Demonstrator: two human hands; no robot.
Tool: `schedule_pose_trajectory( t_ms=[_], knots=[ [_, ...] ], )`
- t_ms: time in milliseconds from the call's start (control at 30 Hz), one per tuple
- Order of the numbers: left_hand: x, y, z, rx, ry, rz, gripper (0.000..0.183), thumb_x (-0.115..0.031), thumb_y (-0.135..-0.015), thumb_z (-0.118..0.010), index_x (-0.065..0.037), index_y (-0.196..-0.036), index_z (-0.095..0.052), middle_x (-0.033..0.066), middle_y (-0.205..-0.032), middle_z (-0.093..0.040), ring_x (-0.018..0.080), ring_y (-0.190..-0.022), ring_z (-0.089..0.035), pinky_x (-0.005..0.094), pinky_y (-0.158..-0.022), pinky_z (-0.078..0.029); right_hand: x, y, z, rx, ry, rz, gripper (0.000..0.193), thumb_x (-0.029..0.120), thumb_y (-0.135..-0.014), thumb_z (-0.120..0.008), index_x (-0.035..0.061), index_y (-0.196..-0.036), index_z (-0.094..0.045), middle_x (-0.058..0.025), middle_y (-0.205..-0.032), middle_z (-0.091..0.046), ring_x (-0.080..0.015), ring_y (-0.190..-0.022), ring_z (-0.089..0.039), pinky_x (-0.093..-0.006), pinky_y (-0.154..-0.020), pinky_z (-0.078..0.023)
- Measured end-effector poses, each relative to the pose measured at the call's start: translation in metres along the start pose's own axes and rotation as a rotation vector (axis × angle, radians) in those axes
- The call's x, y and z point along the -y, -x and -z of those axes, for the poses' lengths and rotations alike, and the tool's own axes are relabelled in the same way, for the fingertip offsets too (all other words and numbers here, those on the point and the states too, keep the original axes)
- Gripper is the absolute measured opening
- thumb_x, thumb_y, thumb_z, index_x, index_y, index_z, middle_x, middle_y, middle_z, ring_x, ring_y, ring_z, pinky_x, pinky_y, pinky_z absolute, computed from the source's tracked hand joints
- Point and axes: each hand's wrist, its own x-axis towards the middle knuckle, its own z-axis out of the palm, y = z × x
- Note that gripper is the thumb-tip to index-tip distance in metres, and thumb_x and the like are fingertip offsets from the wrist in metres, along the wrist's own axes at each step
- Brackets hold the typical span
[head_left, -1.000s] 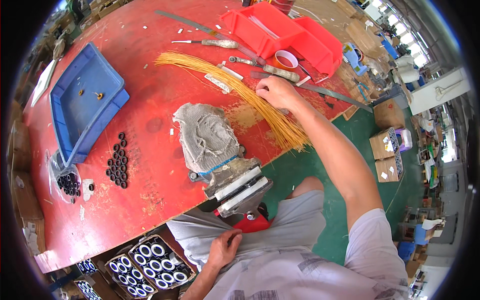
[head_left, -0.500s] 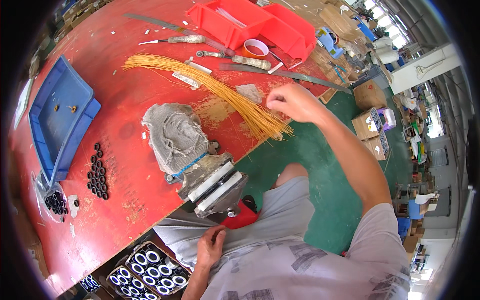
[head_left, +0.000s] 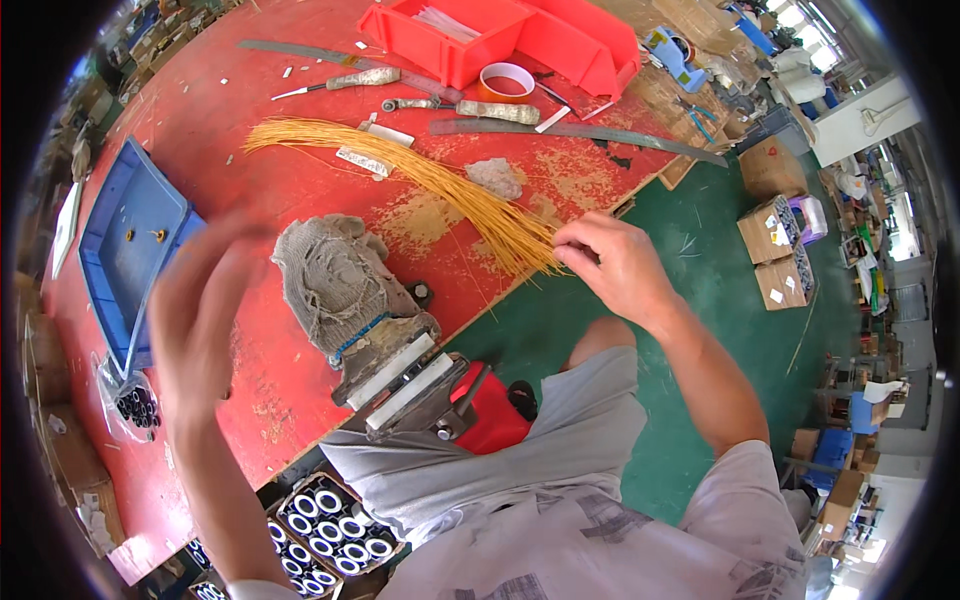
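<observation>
Yellow strand bundle (head_left: 430,176) lies on red table (head_left: 300,395), loose ends at its edge. Right hand (head_left: 622,265) by those ends, fingertips nearly together; can't tell if gripping. Left hand (head_left: 193,325) blurred, fingers parted, nothing visible held, between blue tray (head_left: 122,275) and vise (head_left: 385,365).

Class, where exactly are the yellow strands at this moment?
In the head view, the yellow strands lie on the red table, between the vise and the tape roll, immediately left of the right hand.

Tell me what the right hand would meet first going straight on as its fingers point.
The right hand would likely meet the yellow strands first; depth is unclear, so they may already touch.
</observation>
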Motion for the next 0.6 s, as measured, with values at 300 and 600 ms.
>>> schedule_pose_trajectory(
  t_ms=[300, 600],
  knots=[
    [0.050, -0.131, -0.096, 0.475, -0.534, -0.411, 0.034, -0.016, -0.093, -0.060, 0.000, -0.122, -0.061, 0.0172, -0.125, -0.062, 0.0370, -0.114, -0.059, 0.0425, -0.099, -0.046, -0.005, 0.011, 0.000, -0.045, -0.024, -0.054, 0.012, 0.012, -0.084, -0.072, 0.0055, -0.094, -0.067, -0.0099, -0.085, -0.065, -0.0298, -0.076, -0.065, -0.0382, -0.066, -0.051],
    [0.061, -0.118, -0.123, 0.478, -0.601, -0.343, 0.036, -0.019, -0.091, -0.062, -0.002, -0.123, -0.062, 0.0186, -0.126, -0.061, 0.0364, -0.115, -0.059, 0.0439, -0.099, -0.047, 0.002, 0.055, -0.032, -0.156, -0.229, -0.239, 0.012, 0.012, -0.083, -0.076, 0.0066, -0.091, -0.069, -0.0052, -0.081, -0.064, -0.0177, -0.063, -0.064, -0.0287, -0.056, -0.048]
  ],
)
